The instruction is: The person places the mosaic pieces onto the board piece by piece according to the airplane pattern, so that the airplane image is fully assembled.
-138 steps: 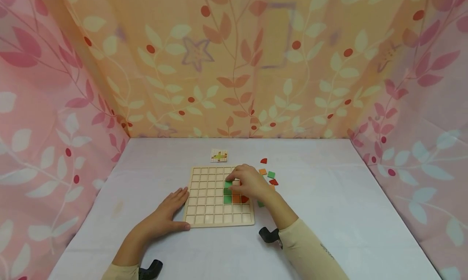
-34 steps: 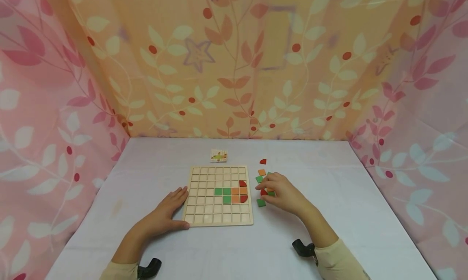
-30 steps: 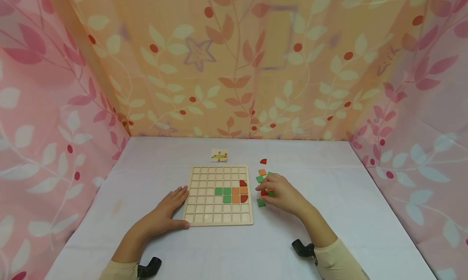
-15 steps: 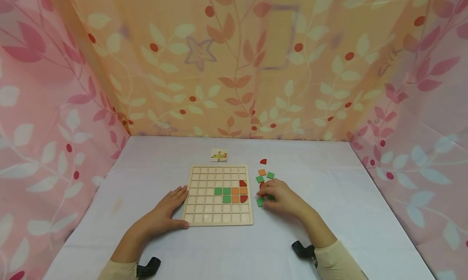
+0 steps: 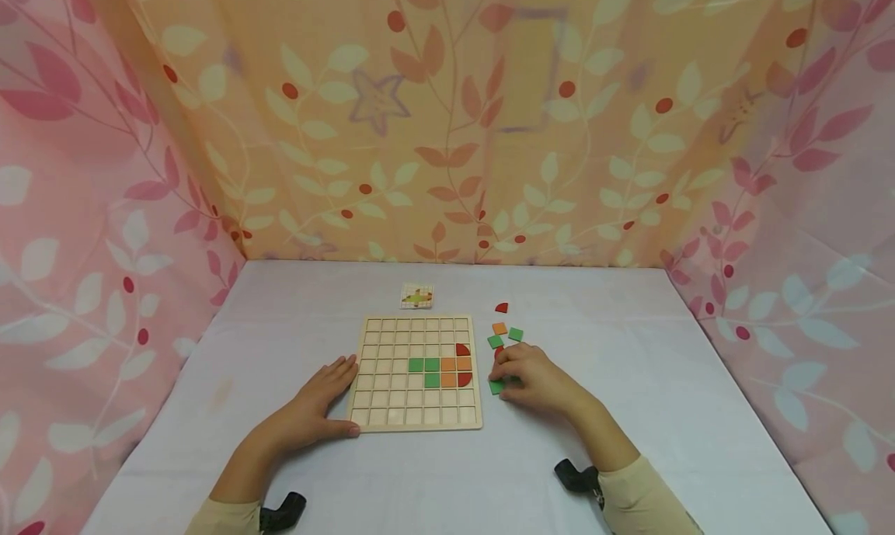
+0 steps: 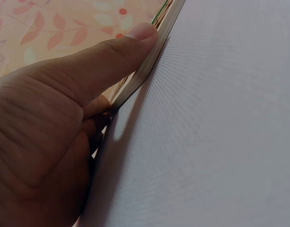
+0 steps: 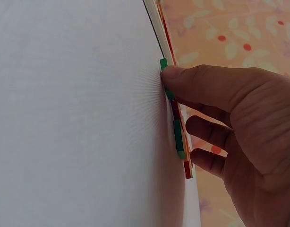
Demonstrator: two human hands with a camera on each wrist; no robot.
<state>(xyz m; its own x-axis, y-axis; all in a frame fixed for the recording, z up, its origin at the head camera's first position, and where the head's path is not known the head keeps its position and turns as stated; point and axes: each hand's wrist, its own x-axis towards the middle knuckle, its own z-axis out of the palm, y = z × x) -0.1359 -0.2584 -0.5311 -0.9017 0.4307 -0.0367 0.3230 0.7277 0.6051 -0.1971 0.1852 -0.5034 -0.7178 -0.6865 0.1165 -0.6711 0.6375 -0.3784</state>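
A square wooden grid board (image 5: 388, 380) lies on the table, with green, orange and red tiles set in its right part. My left hand (image 5: 311, 411) rests along the board's left side, fingers extended, thumb at the near left corner. In the left wrist view, the thumb (image 6: 112, 56) presses against the board's edge. Right of the board, my right hand (image 5: 541, 381) is low over loose tiles, thumb and index finger closed at opposite sides of a green tile (image 5: 496, 388). The right wrist view shows the thumb against that tile. The hand hides part of the pile.
Beyond the right hand lie a red quarter-round tile (image 5: 501, 307), an orange square (image 5: 499, 328) and two green squares, one of them a green tile (image 5: 516, 334). A small picture card (image 5: 417, 296) lies behind the board. Patterned cloth walls (image 5: 447, 170) enclose the table.
Since about a second ago, the right hand has shifted slightly nearer over the loose tiles, its index finger closing toward the near green tile. The left hand has kept its place.
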